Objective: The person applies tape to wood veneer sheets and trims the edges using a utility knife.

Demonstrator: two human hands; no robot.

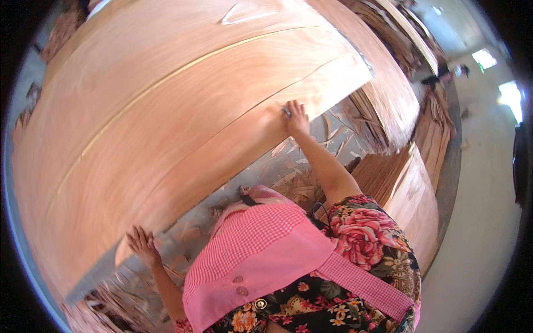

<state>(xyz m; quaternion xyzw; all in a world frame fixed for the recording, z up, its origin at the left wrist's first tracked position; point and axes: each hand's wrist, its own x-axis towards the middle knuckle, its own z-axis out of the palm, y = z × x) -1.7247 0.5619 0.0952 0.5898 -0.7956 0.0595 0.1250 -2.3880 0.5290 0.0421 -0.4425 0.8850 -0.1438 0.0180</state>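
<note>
The near edge of the big wood sheet [183, 116] slants from 8 o'clock up to 2 o'clock, and its right end stops at 1 to 2 o'clock, just beside another wooden surface [388, 83]. Between this near edge and the pink apron [266, 255] lies a narrow strip of grey floor strewn with wood scraps [297, 186]; stacked wood [383, 177] at 3 o'clock closes in on the right forearm. Open room is widest across the sheet's face, toward 10 o'clock.

The sheet fills the view from 8 round to 1 o'clock. It is thin, pale orange-brown and softly grained, brighter toward 1 o'clock. A yellow line [166, 77] runs lengthwise along it, with a thin dark split [272, 101] nearer the person. A loose whitish strip [244, 16] lies at 12 o'clock.

The left hand [143, 244], at 8 o'clock, has its fingers spread wide by the near edge. The right hand [297, 117], at 1 o'clock, rests on the sheet near that edge; a small grey object [286, 111] shows at its fingers, but whether it is gripped I cannot tell.

Counted: two hands, one yellow line, one whitish strip, one small grey object.
</note>
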